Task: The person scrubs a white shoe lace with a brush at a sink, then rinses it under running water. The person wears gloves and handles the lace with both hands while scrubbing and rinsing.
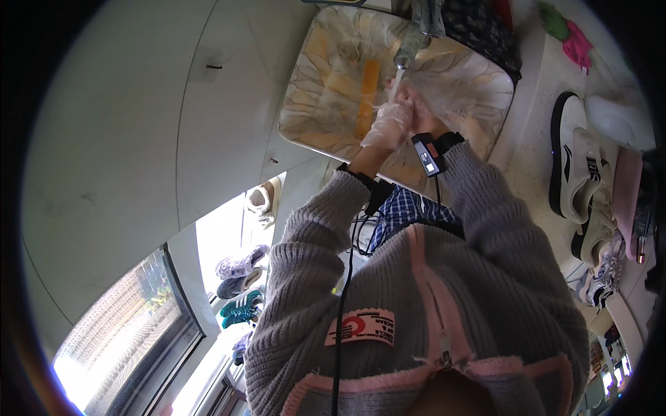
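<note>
Water runs from a metal faucet (403,58) onto my two hands, which touch each other above a square, marble-patterned basin (317,132). Wet and glistening, my left hand (389,125) lies under the stream, with a whitish layer over it that may be water or foam. Against it from the right is my right hand (422,112), its fingers partly hidden by the left hand and the splashing. Whether anything is between the hands cannot be told. A flat orange strip (368,99) lies in the basin, left of the stream.
On the counter (525,135) to the right are a white shoe with a black sole (570,161), more shoes and pink and green cloths (575,47). A dark patterned bag (481,36) sits behind the basin. Cables hang from both wrists. Several shoes stand at lower left.
</note>
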### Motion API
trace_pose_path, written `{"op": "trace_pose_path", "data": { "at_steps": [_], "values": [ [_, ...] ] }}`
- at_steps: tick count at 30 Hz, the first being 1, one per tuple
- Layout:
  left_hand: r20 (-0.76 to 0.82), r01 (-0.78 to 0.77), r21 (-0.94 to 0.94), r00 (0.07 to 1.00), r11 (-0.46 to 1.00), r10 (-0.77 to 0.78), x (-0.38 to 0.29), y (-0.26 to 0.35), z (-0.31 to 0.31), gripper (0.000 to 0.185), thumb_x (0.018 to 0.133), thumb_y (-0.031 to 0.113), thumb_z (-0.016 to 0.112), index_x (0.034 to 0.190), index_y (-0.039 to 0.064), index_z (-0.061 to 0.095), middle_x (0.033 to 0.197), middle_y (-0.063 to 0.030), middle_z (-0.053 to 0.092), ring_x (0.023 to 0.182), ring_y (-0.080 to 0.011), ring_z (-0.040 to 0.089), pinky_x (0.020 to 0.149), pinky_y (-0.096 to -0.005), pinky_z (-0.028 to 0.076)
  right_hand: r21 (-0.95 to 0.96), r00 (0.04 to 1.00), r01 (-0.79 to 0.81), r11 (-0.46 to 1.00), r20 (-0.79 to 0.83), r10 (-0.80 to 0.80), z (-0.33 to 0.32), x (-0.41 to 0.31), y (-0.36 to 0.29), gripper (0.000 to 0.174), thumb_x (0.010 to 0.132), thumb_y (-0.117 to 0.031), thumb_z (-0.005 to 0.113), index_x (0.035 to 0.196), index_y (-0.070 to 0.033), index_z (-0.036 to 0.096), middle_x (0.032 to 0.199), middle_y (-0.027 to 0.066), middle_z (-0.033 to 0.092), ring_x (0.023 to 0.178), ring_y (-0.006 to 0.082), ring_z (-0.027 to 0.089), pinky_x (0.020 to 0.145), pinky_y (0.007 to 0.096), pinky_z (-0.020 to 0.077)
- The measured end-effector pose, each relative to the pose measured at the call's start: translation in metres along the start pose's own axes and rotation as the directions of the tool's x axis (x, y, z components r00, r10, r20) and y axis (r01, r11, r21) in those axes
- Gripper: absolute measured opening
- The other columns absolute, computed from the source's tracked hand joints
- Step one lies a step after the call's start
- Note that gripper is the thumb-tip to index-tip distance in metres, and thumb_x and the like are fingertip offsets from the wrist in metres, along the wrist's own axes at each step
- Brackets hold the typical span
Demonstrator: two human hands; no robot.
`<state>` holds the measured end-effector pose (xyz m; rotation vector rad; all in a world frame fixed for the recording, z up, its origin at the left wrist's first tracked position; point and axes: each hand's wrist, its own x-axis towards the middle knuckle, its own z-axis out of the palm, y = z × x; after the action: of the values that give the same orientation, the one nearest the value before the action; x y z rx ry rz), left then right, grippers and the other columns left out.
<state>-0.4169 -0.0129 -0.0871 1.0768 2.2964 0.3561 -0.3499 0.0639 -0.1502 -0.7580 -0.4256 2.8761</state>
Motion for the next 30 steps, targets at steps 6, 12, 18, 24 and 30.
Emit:
{"op": "trace_pose_path", "data": {
  "at_steps": [6,12,18,24,30],
  "values": [
    [-0.043,0.161,-0.023,0.986,0.987,-0.161,0.003,0.001,-0.016,0.033,0.095,0.020,0.043,0.124,0.008,0.054,0.114,-0.0216,0.059,0.100,-0.0390,0.062,0.089,-0.0464,0.048,0.068,0.995,-0.079,0.995,-0.058,0.083,0.032,-0.010,0.008,0.036,0.096,-0.037,0.055,0.117,-0.008,0.059,0.105,0.0034,0.064,0.094,0.0172,0.062,0.090,0.0297,0.0496],
    [-0.089,0.000,0.191,0.996,0.982,0.018,0.006,-0.006,0.000,0.033,0.090,0.019,0.048,0.119,0.007,0.060,0.131,-0.0179,0.051,0.125,-0.0364,0.044,0.102,-0.0591,0.033,0.171,0.985,-0.115,0.979,0.145,0.091,0.032,-0.013,-0.002,0.046,0.098,-0.037,0.051,0.131,-0.006,0.050,0.128,0.0112,0.056,0.117,0.0242,0.053,0.102,0.0371,0.0425],
    [-0.192,-0.015,0.245,0.979,0.970,0.064,0.009,-0.012,0.012,0.034,0.094,0.020,0.042,0.119,0.006,0.060,0.132,-0.0187,0.052,0.128,-0.0452,0.037,0.106,-0.0531,0.029,0.116,0.978,-0.048,0.992,0.207,0.023,0.031,-0.007,0.004,0.050,0.099,-0.039,0.045,0.135,-0.004,0.047,0.133,0.0103,0.055,0.119,0.0254,0.054,0.102,0.0377,0.0432],
    [-0.020,-0.172,0.514,0.977,0.841,0.212,-0.003,-0.007,0.000,0.037,0.089,0.018,0.051,0.123,0.004,0.057,0.127,-0.0225,0.055,0.121,-0.0372,0.050,0.096,-0.0459,0.042,-0.029,0.987,-0.132,0.991,-0.094,0.129,0.047,-0.002,-0.007,0.045,0.099,-0.036,0.047,0.132,-0.005,0.050,0.128,0.0100,0.059,0.113,0.0224,0.058,0.097,0.0361,0.0475],
    [-0.499,-0.361,-0.649,0.866,0.670,-0.017,-0.013,-0.013,0.022,0.046,0.090,0.003,0.052,0.135,0.004,0.044,0.115,-0.0119,0.060,0.098,-0.0262,0.060,0.086,-0.0333,0.048,-0.083,0.990,0.138,0.987,0.012,-0.138,0.042,0.009,0.000,0.039,0.100,-0.034,0.048,0.127,-0.006,0.054,0.118,0.0060,0.063,0.101,0.0188,0.062,0.093,0.0330,0.0489]
  ]
}}
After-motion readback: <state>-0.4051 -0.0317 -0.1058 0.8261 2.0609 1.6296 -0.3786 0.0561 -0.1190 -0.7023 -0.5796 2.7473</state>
